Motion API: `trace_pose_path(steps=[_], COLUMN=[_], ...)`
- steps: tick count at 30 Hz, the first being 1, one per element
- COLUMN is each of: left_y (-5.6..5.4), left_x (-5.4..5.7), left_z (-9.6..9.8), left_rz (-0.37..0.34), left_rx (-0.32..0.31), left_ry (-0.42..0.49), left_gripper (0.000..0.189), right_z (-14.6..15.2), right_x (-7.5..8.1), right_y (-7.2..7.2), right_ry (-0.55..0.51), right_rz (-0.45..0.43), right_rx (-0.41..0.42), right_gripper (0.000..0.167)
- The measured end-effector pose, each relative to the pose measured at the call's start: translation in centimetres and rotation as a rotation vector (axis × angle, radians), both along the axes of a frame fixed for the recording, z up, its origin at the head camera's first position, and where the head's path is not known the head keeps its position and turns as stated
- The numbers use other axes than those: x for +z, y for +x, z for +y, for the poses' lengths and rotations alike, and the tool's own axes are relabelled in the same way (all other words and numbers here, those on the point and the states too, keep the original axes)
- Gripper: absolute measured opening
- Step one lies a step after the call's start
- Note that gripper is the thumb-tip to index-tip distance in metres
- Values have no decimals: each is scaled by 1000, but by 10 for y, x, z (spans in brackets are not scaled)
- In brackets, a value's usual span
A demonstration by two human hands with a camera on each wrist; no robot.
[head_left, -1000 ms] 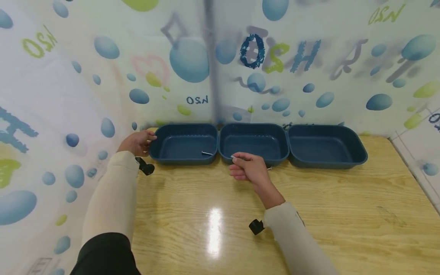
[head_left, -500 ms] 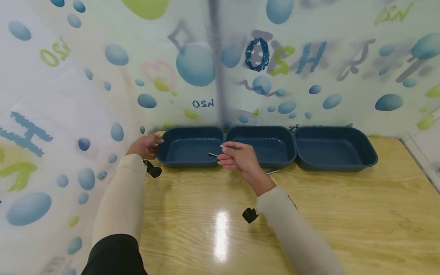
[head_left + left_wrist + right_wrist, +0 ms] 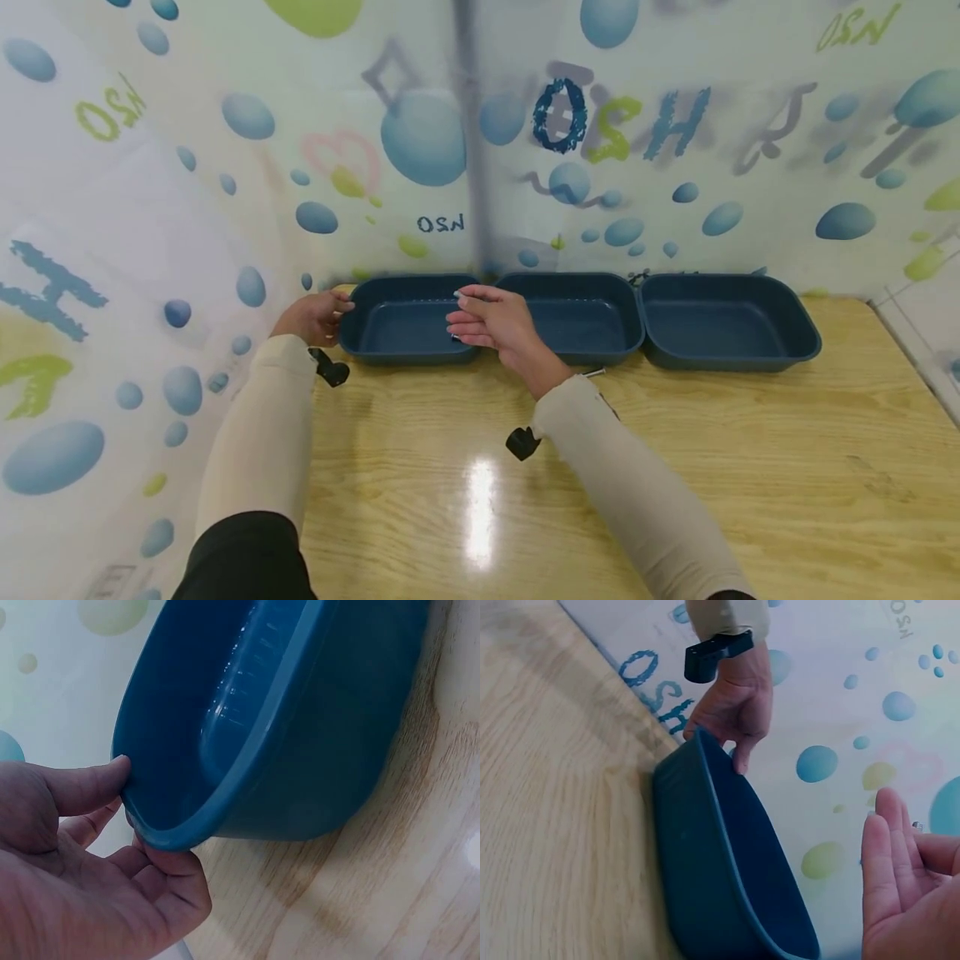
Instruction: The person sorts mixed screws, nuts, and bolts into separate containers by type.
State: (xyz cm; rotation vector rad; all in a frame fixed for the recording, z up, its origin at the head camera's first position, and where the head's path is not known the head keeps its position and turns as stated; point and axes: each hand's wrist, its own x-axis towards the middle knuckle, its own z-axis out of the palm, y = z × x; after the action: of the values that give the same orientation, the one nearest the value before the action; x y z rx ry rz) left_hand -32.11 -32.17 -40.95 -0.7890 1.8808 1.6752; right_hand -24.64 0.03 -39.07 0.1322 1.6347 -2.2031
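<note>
My left hand (image 3: 311,318) holds the left end of a dark blue plastic bin (image 3: 408,360). In the left wrist view, its thumb lies on the rim and the fingers (image 3: 180,889) curl under the outside. My right hand (image 3: 495,323) is over the right end of that same bin, pinching a small silver metal piece (image 3: 917,826) between thumb and index finger; the rest of the piece is hidden. Its other fingers are extended. Under them a screw (image 3: 455,337) lies in the left bin, mostly covered. Another screw (image 3: 594,372) rests on the table in front of the middle bin.
A middle blue bin (image 3: 592,358) and a right blue bin (image 3: 731,363) continue the row along the back of the wooden table (image 3: 420,467). A patterned sheet (image 3: 637,50) rises close behind the bins and also along the left side.
My right hand has moved left from the middle bin to the left one, still pinching the small metal piece. The screw on the table has come into fuller view. My left hand keeps its hold.
</note>
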Motion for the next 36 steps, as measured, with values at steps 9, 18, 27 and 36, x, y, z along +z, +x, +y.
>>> trace_pose_path(steps=[9, 18, 27, 36], left_y=[-4, -5, -2, 0], left_x=[1, 2, 1, -1], left_z=[2, 4, 1, -2], left_rz=[5, 23, 11, 0], left_rx=[-30, -31, -8, -10], left_ry=[-8, -24, -15, -10], left_gripper=[6, 5, 8, 6], right_z=[-11, -12, -9, -7], right_x=[-4, 3, 3, 1], right_y=[-5, -7, -6, -7], right_ry=[3, 26, 32, 39], right_rz=[12, 17, 21, 16], right_rx=[-7, -52, -58, -73], right_gripper=[25, 16, 16, 16])
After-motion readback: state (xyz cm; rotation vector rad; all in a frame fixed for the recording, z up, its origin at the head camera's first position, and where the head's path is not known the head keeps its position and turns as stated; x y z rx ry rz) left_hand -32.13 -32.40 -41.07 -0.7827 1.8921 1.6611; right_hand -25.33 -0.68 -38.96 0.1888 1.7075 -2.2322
